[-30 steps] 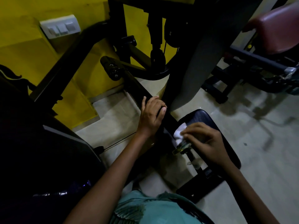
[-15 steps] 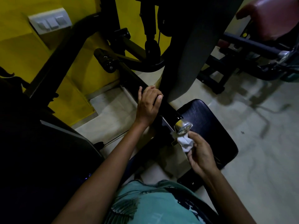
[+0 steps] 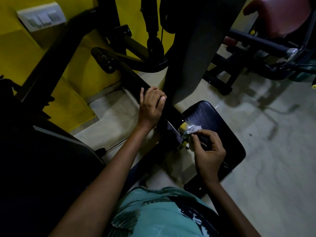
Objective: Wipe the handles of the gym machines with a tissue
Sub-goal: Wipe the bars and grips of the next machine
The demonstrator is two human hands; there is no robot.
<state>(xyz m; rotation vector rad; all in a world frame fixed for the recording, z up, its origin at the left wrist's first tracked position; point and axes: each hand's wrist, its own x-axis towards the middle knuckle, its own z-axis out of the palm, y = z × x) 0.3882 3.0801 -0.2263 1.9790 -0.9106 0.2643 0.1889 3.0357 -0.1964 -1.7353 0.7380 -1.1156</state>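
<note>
**Right hand on the knob with tissue, left bracing the bar**

Near: my teal shirt [image 3: 153, 214] at bottom edge. Right hand [image 3: 209, 151] has fingers curled, pinching the tissue [image 3: 194, 130] at the fingertips and pressing it onto the shiny knob [image 3: 185, 127], just up-left of that hand. The knob sits at the near end of the black bar [image 3: 136, 79], beside the dark seat pad [image 3: 217, 120].

Left hand [image 3: 150, 105] is further up the same bar, fingers wrapped over it, holding no tissue. Looks like a brace.

Key relation: the bar's long axis runs from the knob diagonally up-left, away from me, towards the roller [image 3: 102, 59]. The right hand is the nearer one to the knob, touching it through the tissue. I judge the next wipe goes round the knob or up that axis towards the left hand.

Far: yellow wall [image 3: 20, 53], switch plate [image 3: 41, 16], red pad [image 3: 280, 16] top right. Dim light, so I can't tell how clean the knob is.
</note>
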